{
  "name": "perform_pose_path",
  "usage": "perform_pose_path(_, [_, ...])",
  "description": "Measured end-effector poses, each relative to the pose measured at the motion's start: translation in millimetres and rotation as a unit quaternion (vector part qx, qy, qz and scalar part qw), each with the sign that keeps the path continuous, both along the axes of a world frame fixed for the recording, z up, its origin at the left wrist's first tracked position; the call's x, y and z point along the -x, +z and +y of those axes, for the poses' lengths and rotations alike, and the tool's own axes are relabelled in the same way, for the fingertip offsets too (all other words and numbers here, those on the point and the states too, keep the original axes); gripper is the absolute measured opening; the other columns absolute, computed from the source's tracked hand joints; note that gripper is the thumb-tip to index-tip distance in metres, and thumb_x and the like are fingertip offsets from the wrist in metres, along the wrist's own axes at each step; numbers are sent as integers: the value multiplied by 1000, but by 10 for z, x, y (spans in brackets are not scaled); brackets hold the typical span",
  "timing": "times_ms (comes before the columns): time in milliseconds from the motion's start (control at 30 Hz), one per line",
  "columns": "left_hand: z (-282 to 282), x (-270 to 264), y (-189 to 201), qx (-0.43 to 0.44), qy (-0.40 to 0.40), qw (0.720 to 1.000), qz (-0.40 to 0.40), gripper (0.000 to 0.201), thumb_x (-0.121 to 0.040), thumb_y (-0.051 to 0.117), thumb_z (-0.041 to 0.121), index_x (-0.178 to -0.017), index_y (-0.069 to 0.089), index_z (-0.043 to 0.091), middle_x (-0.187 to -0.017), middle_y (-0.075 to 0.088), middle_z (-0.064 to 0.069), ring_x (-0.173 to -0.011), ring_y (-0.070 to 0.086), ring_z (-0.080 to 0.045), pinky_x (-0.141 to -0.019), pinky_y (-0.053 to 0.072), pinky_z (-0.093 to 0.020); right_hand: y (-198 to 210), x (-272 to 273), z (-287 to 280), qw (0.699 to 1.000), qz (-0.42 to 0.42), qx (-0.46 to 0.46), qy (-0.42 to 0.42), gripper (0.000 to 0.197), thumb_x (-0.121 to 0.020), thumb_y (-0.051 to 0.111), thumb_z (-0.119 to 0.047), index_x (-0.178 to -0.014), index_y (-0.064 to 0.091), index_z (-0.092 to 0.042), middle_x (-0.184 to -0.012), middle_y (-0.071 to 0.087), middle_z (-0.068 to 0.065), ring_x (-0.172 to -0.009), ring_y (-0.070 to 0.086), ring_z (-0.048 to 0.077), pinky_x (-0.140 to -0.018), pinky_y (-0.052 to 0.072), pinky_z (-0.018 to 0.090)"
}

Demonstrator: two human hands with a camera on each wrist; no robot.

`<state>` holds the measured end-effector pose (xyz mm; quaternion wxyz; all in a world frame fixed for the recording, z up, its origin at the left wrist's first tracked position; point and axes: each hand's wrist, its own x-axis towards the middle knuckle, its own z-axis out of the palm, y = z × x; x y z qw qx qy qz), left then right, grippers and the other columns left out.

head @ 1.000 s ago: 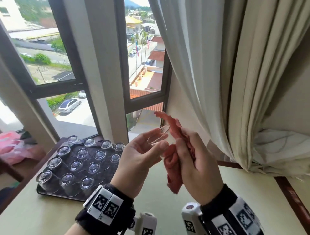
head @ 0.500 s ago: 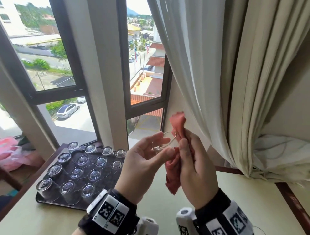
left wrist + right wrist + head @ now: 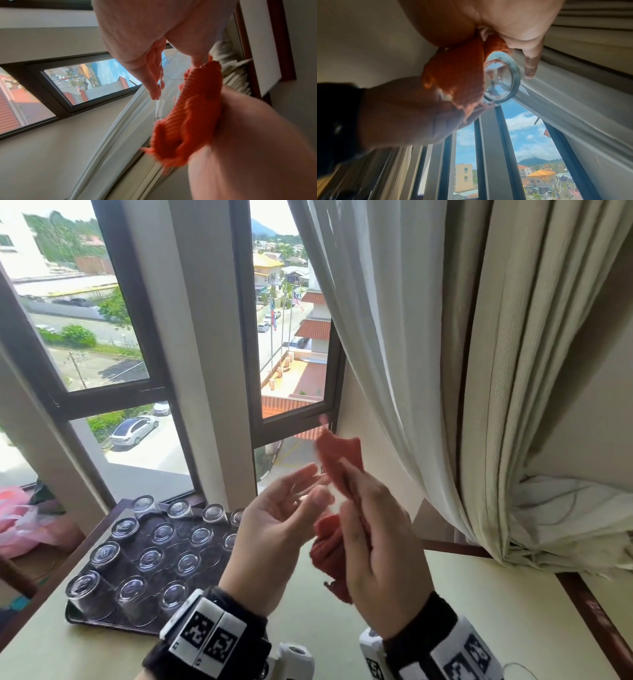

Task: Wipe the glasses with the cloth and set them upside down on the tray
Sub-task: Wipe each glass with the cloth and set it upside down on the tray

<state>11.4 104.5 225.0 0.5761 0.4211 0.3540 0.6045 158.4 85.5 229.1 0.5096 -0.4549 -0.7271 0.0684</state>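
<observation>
Both hands raised in front of the window, above the pale surface [image 3: 496, 628]. Left hand [image 3: 274, 529] holds a small clear glass [image 3: 502, 79] between thumb and fingers [image 3: 301, 477], fingers only loosely bent around it; in the head view the glass is nearly invisible, just a faint rim between the two hands. Right hand [image 3: 373, 546] grips a red-orange cloth [image 3: 337, 463], fingers curled round it, cloth pressed against the side of the glass, one end sticking up above the fingers, the other hanging below the palm. Right wrist view shows the thick round base of the glass facing the camera with the cloth bunched right against it. Dark tray [image 3: 85, 616] sits on the surface at left, near the window, well apart from the hands, carrying rows of clear glasses [image 3: 104, 553] set upside down. Pale curtain [image 3: 411, 337] hangs at right, bunched at the bottom. Pink bag [image 3: 17, 518] at far left edge.
</observation>
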Motion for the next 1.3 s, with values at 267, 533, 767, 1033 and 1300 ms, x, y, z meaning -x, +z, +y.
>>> perform_pose_path(267, [1,100,59,-19,10,1000,-18,92,-69,87,65,-137,66,6,-126,74,-18,-113,73,-36,-86,63,-33,-211,-218,-63,998,-38,-49,-7,44,-113,30,-44,-146,49,-23,-149,55,-9,-138,56,20,-107,48,62])
perform_pose_path(533, [-16,123,179,-41,1,999,-6,74,-71,83,70,-116,80,12,-110,78,-14,-96,76,-23,-75,63,-29,-95,-244,-206,989,-93,-87,70,45,-113,38,-32,-157,39,-23,-162,44,-2,-141,52,11,-106,54,41])
perform_pose_path(767, [-40,58,234,58,-41,995,-70,89,-86,63,72,-140,61,0,-132,70,-26,-107,69,-36,-90,63,-46,-310,-258,-341,988,136,37,69,29,-107,51,-29,-131,63,-39,-116,75,-17,-82,75,-1,-70,57,14])
perform_pose_path(1033, [16,-29,54,266,-109,947,-143,71,-106,34,59,-140,54,1,-101,76,-21,-84,64,-29,-77,46,-39,-99,-477,-122,997,57,45,-35,31,-105,55,-37,-130,65,-22,-115,65,-32,-99,62,-15,-83,42,-2])
perform_pose_path(1300, [5,-92,-122,212,-83,971,-78,84,-67,86,75,-116,76,8,-113,72,-20,-116,67,-34,-124,37,-51,-317,-305,-319,987,-139,-15,83,52,-105,52,-27,-157,45,-22,-166,36,-11,-69,71,5,-68,61,19])
